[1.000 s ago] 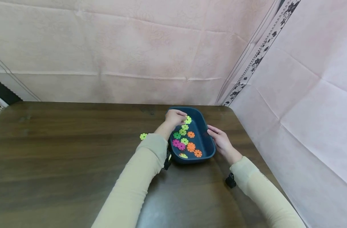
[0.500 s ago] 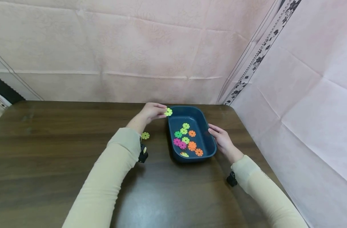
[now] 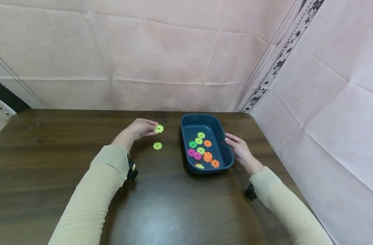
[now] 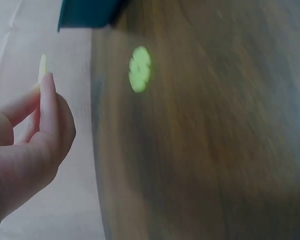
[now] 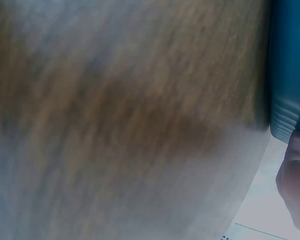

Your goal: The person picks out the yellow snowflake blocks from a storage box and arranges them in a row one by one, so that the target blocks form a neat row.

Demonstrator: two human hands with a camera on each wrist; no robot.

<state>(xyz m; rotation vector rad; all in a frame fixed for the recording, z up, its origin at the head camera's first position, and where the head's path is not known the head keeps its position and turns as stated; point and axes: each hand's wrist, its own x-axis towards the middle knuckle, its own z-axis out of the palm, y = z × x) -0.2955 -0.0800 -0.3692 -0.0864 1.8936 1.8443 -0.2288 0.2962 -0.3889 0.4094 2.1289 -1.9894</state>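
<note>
Left wrist, pinched disc (image 4: 42, 66) edge-on, head, face-on

A pale, creased cloth (image 3: 161, 51) hangs beyond the left hand (image 3: 140, 129); the wood-grain table (image 3: 180, 200) under that hand catches light.

Tbl. (image 3: 161, 211): wood-grain top, smooth, semi-gloss w/ a pale sheen. Blue bin (image 3: 211, 171): plastic by the look, smooth, low-gloss, w/ fine ridges on its outer wall in the R wrist view. Flower discs (image 3: 157, 146): plastic-looking, matt. Back drape (image 3: 161, 51) & side drape (image 3: 333, 95): matt cloth by the look, creased. Sleeves (image 3: 85, 194): soft matt fabric. Wrist cams (image 3: 132, 172): plastic-looking, finish too small to tell.
</note>
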